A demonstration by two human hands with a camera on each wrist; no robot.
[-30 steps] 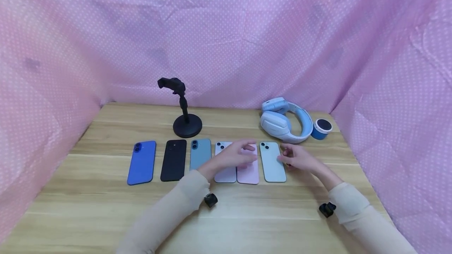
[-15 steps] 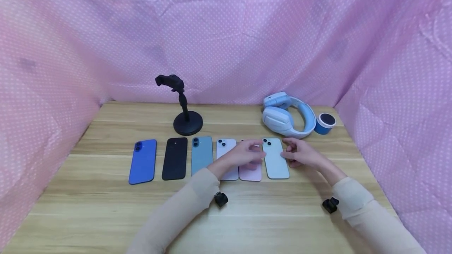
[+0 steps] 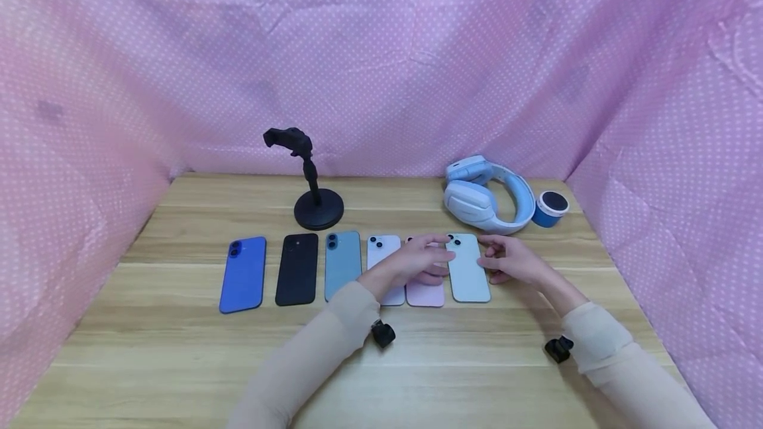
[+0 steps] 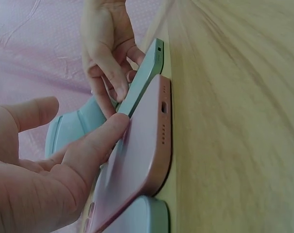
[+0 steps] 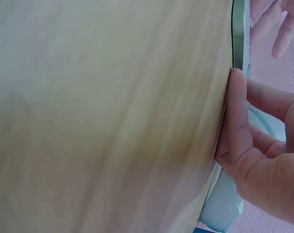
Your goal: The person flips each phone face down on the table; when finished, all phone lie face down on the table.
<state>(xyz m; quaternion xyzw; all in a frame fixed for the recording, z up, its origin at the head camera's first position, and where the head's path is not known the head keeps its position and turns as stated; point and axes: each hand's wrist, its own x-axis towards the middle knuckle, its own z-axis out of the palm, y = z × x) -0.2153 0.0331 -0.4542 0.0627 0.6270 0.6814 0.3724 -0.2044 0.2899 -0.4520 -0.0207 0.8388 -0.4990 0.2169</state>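
A pale mint phone (image 3: pixel 469 277) lies face down at the right end of a row of phones. My left hand (image 3: pixel 411 263) reaches over the pink phone (image 3: pixel 424 294), its fingertips at the mint phone's left edge. In the left wrist view, one extended finger of that hand touches the mint phone's (image 4: pixel 146 73) near side. My right hand (image 3: pixel 515 263) is at the opposite edge, and the right wrist view has its thumb (image 5: pixel 238 87) against the phone's side. The phone lies between both hands, flat on the table as far as the head view shows.
Further left lie a lilac phone (image 3: pixel 384 250), a teal phone (image 3: pixel 342 260), a black phone (image 3: pixel 297 273) and a blue phone (image 3: pixel 242 277). Behind stand a black phone stand (image 3: pixel 318 209), light blue headphones (image 3: pixel 477 207) and a small blue speaker (image 3: pixel 550 209). Pink dotted cloth surrounds the wooden table.
My left hand has moved right, from over the pink phone until its fingertips reach the mint phone's left edge. The head view has shifted slightly. My right hand stays at the mint phone's right edge.
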